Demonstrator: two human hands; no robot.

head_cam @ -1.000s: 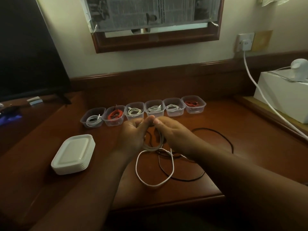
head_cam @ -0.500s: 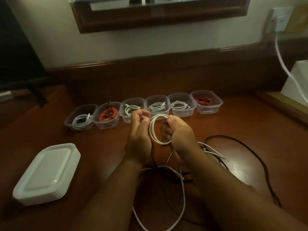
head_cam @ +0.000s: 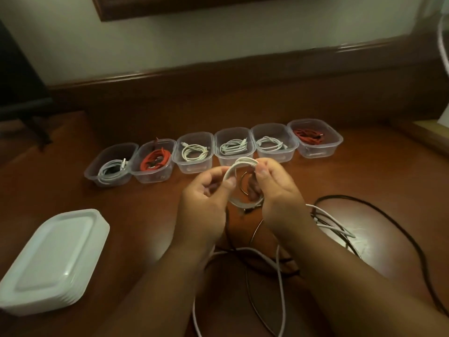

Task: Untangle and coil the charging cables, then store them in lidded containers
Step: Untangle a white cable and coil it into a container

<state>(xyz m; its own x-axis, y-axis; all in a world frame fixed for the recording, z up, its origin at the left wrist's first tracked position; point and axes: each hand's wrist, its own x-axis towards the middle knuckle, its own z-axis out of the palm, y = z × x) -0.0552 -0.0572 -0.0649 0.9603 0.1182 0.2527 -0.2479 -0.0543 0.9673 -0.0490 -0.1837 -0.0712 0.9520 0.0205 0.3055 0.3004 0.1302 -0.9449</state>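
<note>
Spanning the view, the brown wooden desk [head_cam: 73,190] carries six clear plastic tubs [head_cam: 273,142], already filled. Above it, my left hand [head_cam: 206,203] and right hand [head_cam: 277,190] pinch a half-wound white charging cable coil [head_cam: 239,166]. I judge its trailing tail could snag the loose black cable [head_cam: 388,227], springing loops. No empty tub shows.

A brown wooden bench [head_cam: 364,171] runs back to a raised wooden ledge [head_cam: 218,76] below a pale wall [head_cam: 218,37]. A dark wooden frame [head_cam: 194,8] hangs on the wall. A dark screen [head_cam: 14,76] stands at the bench's far left edge.
</note>
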